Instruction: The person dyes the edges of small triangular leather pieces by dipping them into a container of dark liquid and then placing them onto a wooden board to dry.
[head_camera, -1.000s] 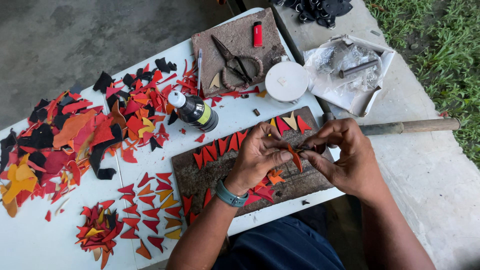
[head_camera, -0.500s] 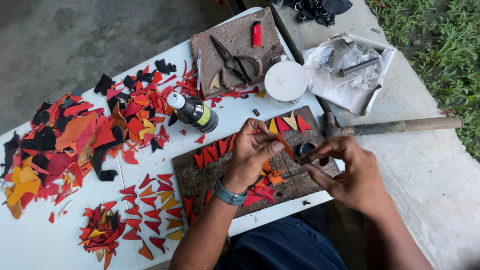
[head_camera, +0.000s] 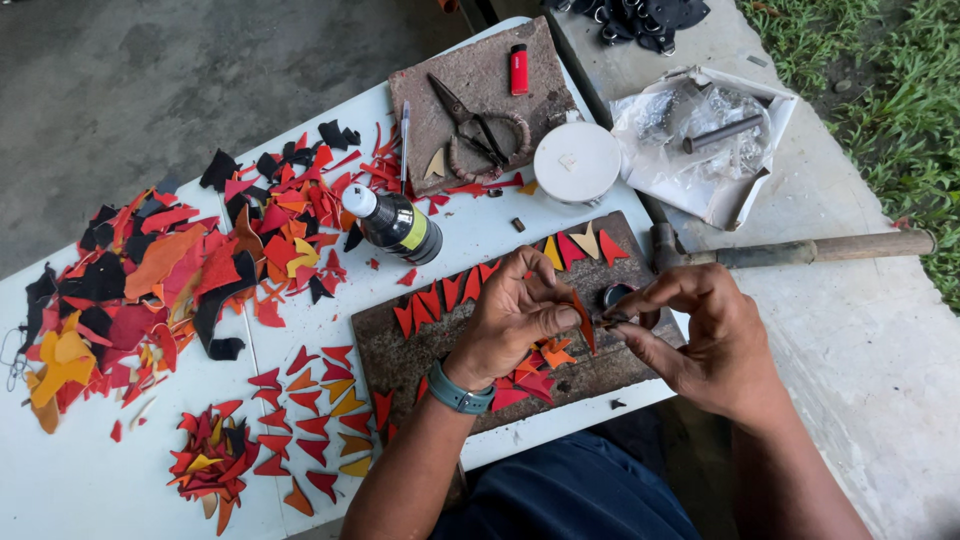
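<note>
Your left hand (head_camera: 515, 315) pinches an orange leather piece (head_camera: 582, 318) between thumb and fingers, holding it upright over the dark board (head_camera: 400, 350) on the white worktop (head_camera: 120, 480). Your right hand (head_camera: 705, 340) is closed on a small dark tool (head_camera: 612, 321), its tip touching the piece. Red and orange cut pieces (head_camera: 530, 375) lie beneath your hands; a bottle (head_camera: 395, 225) lies near the board.
</note>
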